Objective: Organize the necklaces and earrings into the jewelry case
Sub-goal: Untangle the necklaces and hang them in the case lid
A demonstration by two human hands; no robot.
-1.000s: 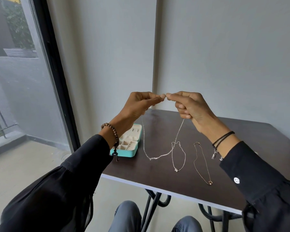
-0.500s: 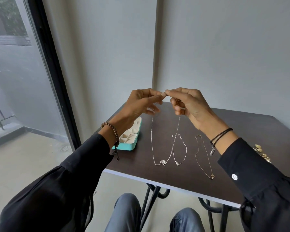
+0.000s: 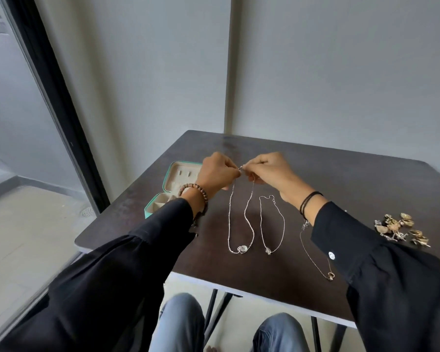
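Both the left hand [image 3: 217, 175] and right hand [image 3: 267, 171] pinch the silver necklace [image 3: 240, 219] at its clasp, fingertips nearly touching, its chain trailing below them onto the surface [image 3: 341, 179].

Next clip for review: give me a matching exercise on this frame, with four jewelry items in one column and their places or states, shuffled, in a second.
Things
1. jewelry case
2. round-pendant necklace
3. rose-gold necklace
4. earring pile

Places or states
A. lies flat, upper end hidden by the right sleeve
B. heaped near the right edge of the table
C. open, partly behind the left wrist
D. top end pinched between left hand and right hand, pendant down on the table

Pairs: 1-C, 2-D, 3-A, 4-B
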